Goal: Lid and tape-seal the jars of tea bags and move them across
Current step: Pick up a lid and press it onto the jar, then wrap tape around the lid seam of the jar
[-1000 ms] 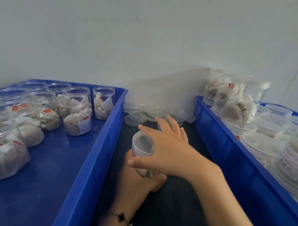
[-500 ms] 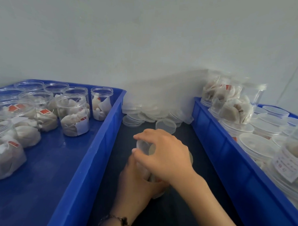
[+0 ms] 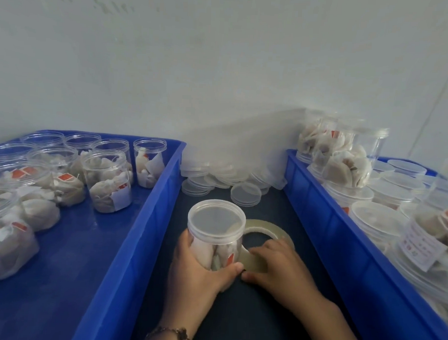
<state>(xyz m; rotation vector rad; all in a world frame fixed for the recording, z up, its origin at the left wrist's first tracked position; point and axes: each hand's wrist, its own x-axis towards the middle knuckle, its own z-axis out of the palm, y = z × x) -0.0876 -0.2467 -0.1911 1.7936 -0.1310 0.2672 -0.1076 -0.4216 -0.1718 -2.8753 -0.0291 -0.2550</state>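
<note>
A clear jar of tea bags with its lid on stands on the dark surface between two blue bins. My left hand grips the jar round its lower body. A roll of clear tape lies flat just right of the jar. My right hand rests on the roll's near edge, thumb and fingers pinching it close to the jar. A bracelet sits on my left wrist.
The left blue bin holds several open jars of tea bags. The right blue bin holds lidded jars, some stacked. A heap of loose clear lids lies against the wall behind the jar.
My right hand has come off the jar's lid and dropped to the tape roll on the right. The lid now sits uncovered on the jar, still held by my left hand.
</note>
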